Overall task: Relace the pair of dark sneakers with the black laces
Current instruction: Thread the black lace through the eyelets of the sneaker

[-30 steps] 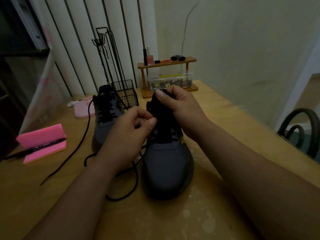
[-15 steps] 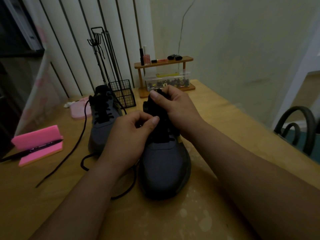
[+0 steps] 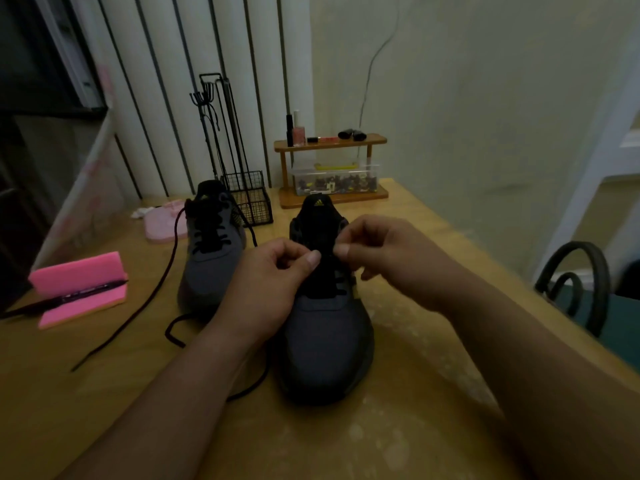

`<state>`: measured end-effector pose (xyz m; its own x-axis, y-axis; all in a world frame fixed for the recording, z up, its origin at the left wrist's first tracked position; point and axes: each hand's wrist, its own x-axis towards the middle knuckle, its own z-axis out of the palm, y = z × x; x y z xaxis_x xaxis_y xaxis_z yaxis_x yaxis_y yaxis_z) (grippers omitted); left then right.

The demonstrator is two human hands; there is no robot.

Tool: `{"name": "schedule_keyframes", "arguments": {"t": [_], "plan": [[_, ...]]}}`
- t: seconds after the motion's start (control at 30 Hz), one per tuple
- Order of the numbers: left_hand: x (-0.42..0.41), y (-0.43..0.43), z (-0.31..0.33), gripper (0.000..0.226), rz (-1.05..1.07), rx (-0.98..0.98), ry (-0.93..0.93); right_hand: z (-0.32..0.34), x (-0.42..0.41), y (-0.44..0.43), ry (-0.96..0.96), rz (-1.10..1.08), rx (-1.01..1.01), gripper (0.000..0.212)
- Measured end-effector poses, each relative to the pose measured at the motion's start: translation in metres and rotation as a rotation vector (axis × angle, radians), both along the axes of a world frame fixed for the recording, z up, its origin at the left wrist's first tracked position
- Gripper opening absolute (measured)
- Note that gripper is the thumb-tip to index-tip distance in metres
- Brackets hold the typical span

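Dim light, close work: a person's left hand (image 3: 273,282) and right hand (image 3: 381,251) meet over the tongue of the near sneaker (image 3: 329,341). Each hand has thumb and forefinger pinched at its black lace (image 3: 336,292) and the other fingers curled; the lace ends there cannot be made out. The sneaker stands toe toward the camera at mid-worktop (image 3: 415,427). The second sneaker (image 3: 211,265) sits just beside it at 10 o'clock, and a loose lace (image 3: 156,292) trails from it toward 8. A pink foam block (image 3: 76,282) lies at 9 near the left edge, with a wire basket (image 3: 251,202) and a wooden rack (image 3: 332,199) at 12. Bare worktop spreads toward 6 and 4; a chair (image 3: 575,282) stands beyond the right edge at 3.
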<state>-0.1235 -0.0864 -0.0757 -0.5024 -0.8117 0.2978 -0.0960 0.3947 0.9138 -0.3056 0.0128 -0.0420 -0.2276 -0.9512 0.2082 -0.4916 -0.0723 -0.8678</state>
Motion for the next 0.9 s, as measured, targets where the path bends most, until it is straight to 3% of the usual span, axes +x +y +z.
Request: {"name": "schedule_keyframes", "arguments": {"t": [0.1, 0.43, 0.7, 0.9], "plan": [[0.001, 0.000, 0.000, 0.012, -0.003, -0.011, 0.008, -0.007, 0.007, -0.004, 0.016, -0.034, -0.043, 0.010], [0.001, -0.002, -0.003, 0.012, 0.011, -0.080, 0.002, -0.009, 0.013, -0.008, 0.348, -0.209, -0.116, 0.010], [0.002, -0.003, -0.004, 0.011, -0.020, -0.012, 0.017, -0.007, 0.012, -0.006, 0.120, -0.128, -0.010, 0.005], [0.002, -0.003, -0.005, 0.012, -0.041, 0.044, 0.038, -0.013, 0.010, -0.007, 0.268, -0.143, -0.117, 0.007]]}}
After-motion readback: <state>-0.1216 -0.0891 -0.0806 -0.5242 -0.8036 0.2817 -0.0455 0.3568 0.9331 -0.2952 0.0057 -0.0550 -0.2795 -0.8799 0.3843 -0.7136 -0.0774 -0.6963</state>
